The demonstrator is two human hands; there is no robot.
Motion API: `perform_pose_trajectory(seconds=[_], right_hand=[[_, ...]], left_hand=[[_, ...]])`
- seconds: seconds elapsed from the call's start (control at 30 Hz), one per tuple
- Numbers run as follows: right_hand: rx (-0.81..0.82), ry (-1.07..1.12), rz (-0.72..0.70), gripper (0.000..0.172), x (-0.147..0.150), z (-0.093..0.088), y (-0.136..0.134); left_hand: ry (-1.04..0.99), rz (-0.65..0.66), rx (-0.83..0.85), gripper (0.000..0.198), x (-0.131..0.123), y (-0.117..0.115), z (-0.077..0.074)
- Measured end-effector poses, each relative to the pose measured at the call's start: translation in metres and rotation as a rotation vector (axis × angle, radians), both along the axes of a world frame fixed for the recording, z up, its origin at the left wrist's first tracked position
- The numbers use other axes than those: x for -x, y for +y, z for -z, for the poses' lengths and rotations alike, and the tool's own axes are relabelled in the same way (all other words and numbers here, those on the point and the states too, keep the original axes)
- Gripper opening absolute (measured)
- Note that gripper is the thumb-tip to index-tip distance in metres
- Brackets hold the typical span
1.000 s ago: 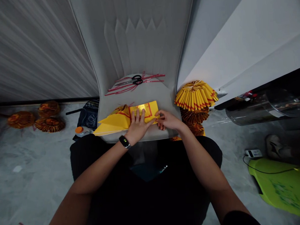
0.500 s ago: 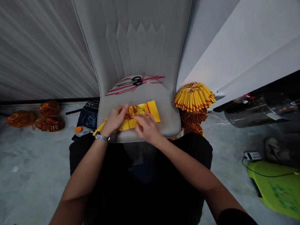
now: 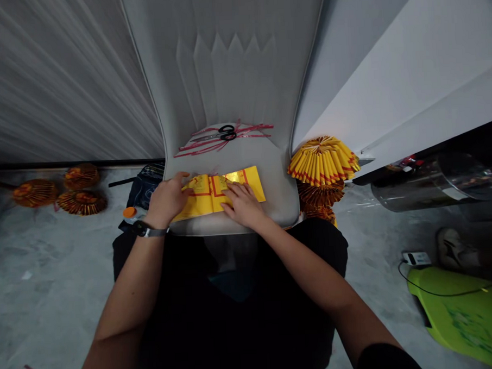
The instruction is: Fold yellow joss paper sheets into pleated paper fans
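Note:
Yellow paper (image 3: 200,206) with red borders and shiny gold patches lies across the front of the grey chair seat, with a crease near its middle. My right hand (image 3: 244,206) rests flat on its right half, fingers stretched out and spread. Over the left end is my left hand (image 3: 168,200), its fingers apart and touching the paper; part of that end is hidden beneath it. Behind the paper, black-handled scissors (image 3: 226,133) lie among pink-red strips (image 3: 198,150) on the seat.
Pleated yellow paper rosettes (image 3: 323,162) are stacked right of the chair (image 3: 285,202). Several gold-orange ones (image 3: 35,192) sit on the left floor. A dark bag (image 3: 145,186) and an orange-capped bottle (image 3: 129,213) stand beside the seat. At lower right is a green plastic object (image 3: 459,306).
My left hand has moved left along the paper, uncovering its middle. The paper's left part now lies flatter. My right hand stays on the right half, its fingers flatter.

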State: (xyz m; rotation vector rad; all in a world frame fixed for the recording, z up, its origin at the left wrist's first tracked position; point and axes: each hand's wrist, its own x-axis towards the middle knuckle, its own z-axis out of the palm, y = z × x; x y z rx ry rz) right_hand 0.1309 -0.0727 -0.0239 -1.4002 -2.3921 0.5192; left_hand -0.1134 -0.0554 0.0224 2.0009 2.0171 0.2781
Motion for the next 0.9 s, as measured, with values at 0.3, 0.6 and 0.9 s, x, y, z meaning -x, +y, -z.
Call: perform_pose_trajectory(seconds=[0.3, 0.6, 0.9], right_hand=[[-0.139, 0.01, 0.317, 0.044, -0.044, -0.009, 0.045], [-0.176, 0.025, 0.235, 0.032, -0.056, -0.006, 0.042], [-0.091, -0.023, 0.302, 0.045, -0.055, -0.008, 0.044]], left_hand=[[0.128, 0.465, -0.192, 0.044, -0.073, -0.022, 0.021], [0.16, 0.324, -0.157, 0.062, -0.062, -0.027, 0.035], [0.216, 0.345, -0.093, 0.062, -0.056, -0.021, 0.029]])
